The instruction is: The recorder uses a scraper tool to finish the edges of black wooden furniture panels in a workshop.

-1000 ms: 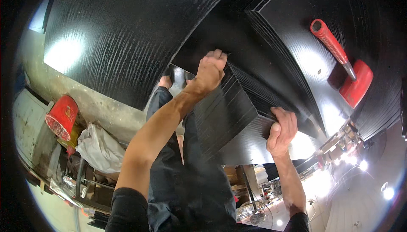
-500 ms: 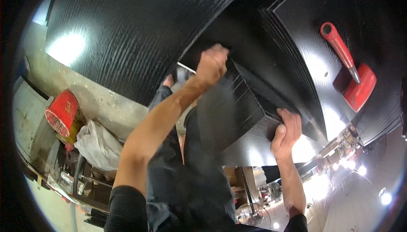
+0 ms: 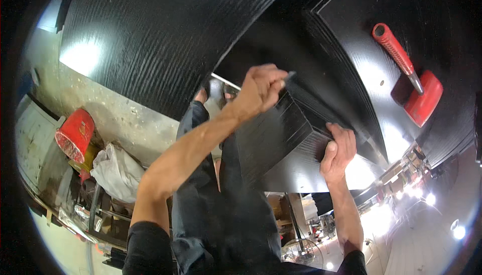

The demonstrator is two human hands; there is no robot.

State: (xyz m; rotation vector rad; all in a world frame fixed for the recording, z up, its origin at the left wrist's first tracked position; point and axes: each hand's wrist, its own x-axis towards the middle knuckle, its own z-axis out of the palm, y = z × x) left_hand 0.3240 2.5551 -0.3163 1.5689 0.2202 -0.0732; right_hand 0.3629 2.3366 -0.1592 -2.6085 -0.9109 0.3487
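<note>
My left hand (image 3: 261,88) is closed in a pinch over the black boards. From its fingertips sticks a small blue-grey piece (image 3: 290,77), blurred, of a kind I cannot make out. Below it lies a black wood-grain board (image 3: 273,134) with a long edge running toward my right hand. My right hand (image 3: 339,153) grips the corner of that board, thumb on the near side and fingers over the edge. A red-handled mallet (image 3: 424,96) with a red head rests on another black panel (image 3: 346,29) to the right.
A large black panel (image 3: 145,39) fills the upper left. On the floor at the left stand a red bucket (image 3: 75,135) and a white sack (image 3: 116,172). My legs are below the boards, and a wire-guard fan (image 3: 302,253) shows at the bottom.
My left hand has moved a little to the right and nearer, and the small piece at its fingertips now shows. My right hand keeps its hold on the corner.
</note>
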